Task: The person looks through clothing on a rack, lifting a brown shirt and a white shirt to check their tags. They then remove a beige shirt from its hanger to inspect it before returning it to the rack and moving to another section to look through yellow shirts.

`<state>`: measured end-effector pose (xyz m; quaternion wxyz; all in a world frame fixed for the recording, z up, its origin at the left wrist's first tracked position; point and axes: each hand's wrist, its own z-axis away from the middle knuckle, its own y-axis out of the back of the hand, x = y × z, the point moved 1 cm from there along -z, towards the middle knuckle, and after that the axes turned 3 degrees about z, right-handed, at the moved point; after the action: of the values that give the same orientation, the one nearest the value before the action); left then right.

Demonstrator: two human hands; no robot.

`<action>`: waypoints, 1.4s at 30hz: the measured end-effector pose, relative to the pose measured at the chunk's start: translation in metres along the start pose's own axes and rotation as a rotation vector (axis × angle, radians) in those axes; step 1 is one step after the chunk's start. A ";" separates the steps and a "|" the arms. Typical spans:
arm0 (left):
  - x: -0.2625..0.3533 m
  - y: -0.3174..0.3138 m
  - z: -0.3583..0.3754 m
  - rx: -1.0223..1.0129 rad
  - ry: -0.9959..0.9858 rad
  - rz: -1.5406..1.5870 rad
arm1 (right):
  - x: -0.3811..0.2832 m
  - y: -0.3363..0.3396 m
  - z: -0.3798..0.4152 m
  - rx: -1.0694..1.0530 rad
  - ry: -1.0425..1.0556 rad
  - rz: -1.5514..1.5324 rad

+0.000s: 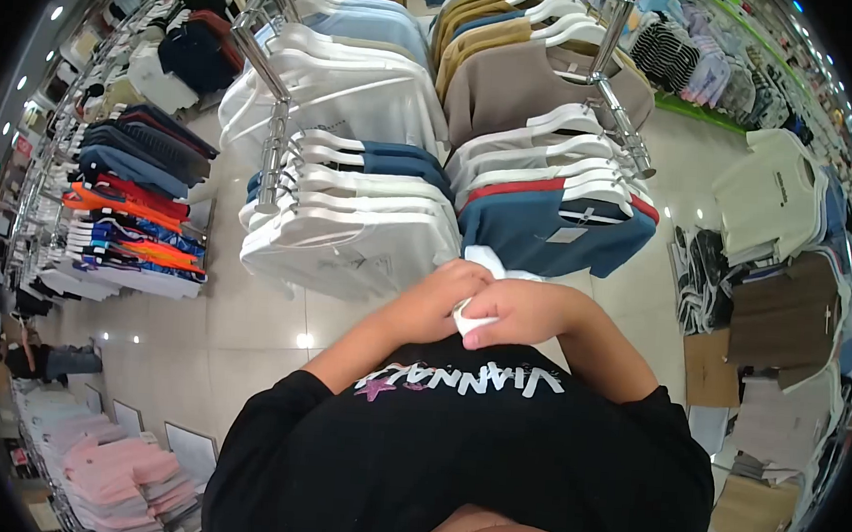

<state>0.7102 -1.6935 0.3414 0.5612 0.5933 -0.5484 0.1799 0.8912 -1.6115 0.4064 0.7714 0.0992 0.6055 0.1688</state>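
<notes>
White material (485,261), crumpled, is gripped between the curled left hand (449,297) and clenched right hand (523,311), before a black T-shirt (454,453) with upside-down white lettering, seemingly including "ANNA". The blue top's (535,236) white tag (566,236) is illegible.

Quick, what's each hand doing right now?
Left hand: fingers curled, touching the right; whether it grips anything can't be told.
Right hand: closed on a white item.
</notes>
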 end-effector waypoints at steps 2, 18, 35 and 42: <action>0.000 0.004 0.004 -0.088 -0.019 -0.029 | -0.002 -0.007 0.010 0.019 0.052 0.006; -0.007 0.046 0.076 0.262 0.696 -0.758 | 0.037 -0.004 0.078 0.645 -0.123 0.580; 0.106 0.102 0.089 0.388 0.015 0.182 | 0.025 -0.014 0.125 0.851 0.383 -0.395; 0.156 0.124 0.066 -0.494 -0.488 0.774 | -0.074 0.003 0.102 -0.303 0.939 -0.265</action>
<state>0.6302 -1.7915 0.5088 0.4324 0.2215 -0.8688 0.0958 0.9740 -1.6315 0.4995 0.4366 -0.1779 0.8629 0.1820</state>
